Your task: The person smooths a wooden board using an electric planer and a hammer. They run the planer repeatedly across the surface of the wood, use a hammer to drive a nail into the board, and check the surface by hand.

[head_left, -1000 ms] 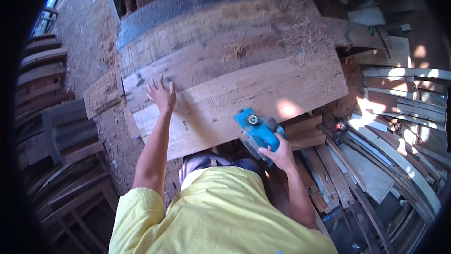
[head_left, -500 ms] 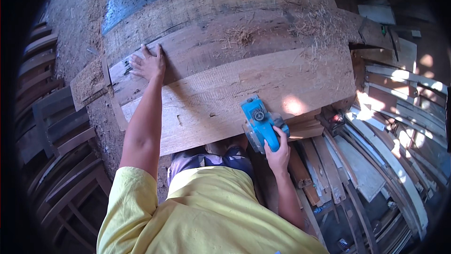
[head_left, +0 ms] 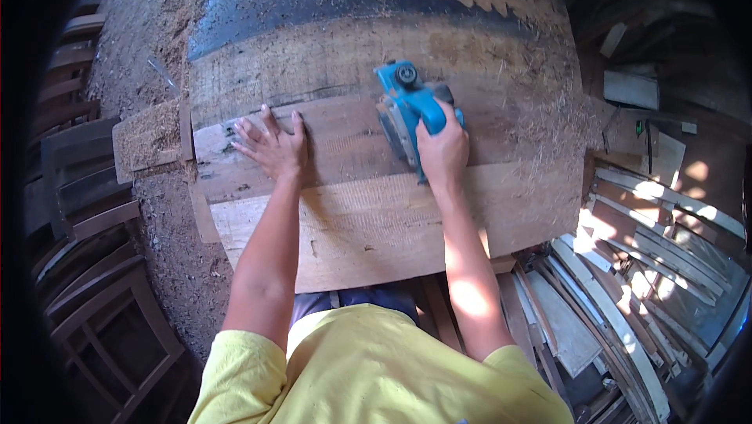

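Two hands working: my right hand is clenched round the handle of the blue electric planer, which sits on the darker plank mid-bench. My left hand lies flat, fingers spread, pinning that plank. Best keep the sole flat, push steady, left fingers well clear of the planer's path.

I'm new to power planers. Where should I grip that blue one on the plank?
Probably by the raised handle along the top of the blue planer, from above and behind, as the right hand does. The left hand presses flat on the plank, beside the planer.
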The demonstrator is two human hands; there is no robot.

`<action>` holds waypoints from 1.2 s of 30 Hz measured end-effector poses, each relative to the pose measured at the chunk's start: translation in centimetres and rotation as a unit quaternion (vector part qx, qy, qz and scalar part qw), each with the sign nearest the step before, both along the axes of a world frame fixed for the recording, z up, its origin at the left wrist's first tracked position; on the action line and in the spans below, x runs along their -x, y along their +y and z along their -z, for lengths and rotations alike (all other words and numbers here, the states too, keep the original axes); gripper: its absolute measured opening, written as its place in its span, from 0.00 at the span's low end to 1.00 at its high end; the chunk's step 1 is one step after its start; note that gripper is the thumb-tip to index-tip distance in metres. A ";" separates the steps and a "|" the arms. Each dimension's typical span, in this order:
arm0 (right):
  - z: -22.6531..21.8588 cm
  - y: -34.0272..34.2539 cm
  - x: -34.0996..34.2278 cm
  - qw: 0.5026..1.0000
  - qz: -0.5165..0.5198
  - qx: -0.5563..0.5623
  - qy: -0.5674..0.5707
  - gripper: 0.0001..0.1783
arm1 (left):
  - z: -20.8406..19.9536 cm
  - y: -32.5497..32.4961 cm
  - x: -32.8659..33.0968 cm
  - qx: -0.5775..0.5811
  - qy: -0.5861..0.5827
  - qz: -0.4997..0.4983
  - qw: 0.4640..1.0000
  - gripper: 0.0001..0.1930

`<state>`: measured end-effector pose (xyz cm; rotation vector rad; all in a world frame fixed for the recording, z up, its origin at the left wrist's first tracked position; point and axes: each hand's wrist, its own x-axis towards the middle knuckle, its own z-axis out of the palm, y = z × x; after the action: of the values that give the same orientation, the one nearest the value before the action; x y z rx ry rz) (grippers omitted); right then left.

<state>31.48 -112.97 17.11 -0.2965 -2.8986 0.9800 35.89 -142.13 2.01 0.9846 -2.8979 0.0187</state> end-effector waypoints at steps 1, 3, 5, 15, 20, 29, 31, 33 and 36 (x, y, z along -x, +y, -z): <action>0.2 -1.0 2.8 1.000 -0.003 -0.014 0.013 0.25 | 0.0 0.0 0.1 0.001 0.001 0.003 1.000 0.42; 0.4 -3.4 8.4 1.000 0.017 -0.024 0.007 0.22 | -0.1 0.3 0.2 0.001 0.004 0.009 1.000 0.42; 1.1 -5.7 13.8 0.999 0.016 -0.026 0.012 0.19 | 0.0 0.0 -0.1 0.000 0.025 0.013 1.000 0.41; 7.1 -8.7 41.4 0.983 -0.076 -0.064 0.157 0.29 | -0.7 0.7 0.7 -0.030 0.044 0.026 0.998 0.40; 8.3 -7.6 40.3 0.982 -0.114 0.147 0.005 0.17 | -0.6 0.3 0.3 -0.020 0.044 0.021 0.999 0.40; 0.8 -2.9 6.8 0.985 -0.063 0.137 -0.086 0.26 | 0.1 0.2 0.1 -0.024 0.026 0.007 0.999 0.40; -0.5 -1.6 -4.2 0.980 -0.021 0.171 -0.098 0.36 | -0.1 -0.2 0.0 -0.030 0.026 0.006 0.999 0.41; -0.2 1.1 -16.7 0.980 0.025 0.145 -0.135 0.40 | 0.5 0.0 0.2 -0.037 0.041 0.021 0.998 0.41; -2.4 3.9 -33.3 0.973 0.053 0.144 -0.171 0.40 | 0.7 -0.1 0.1 -0.045 0.040 0.032 0.998 0.41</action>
<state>64.80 -109.07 19.49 -0.6955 -2.9817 1.4631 35.79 -142.25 1.35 0.8846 -2.8779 -0.1534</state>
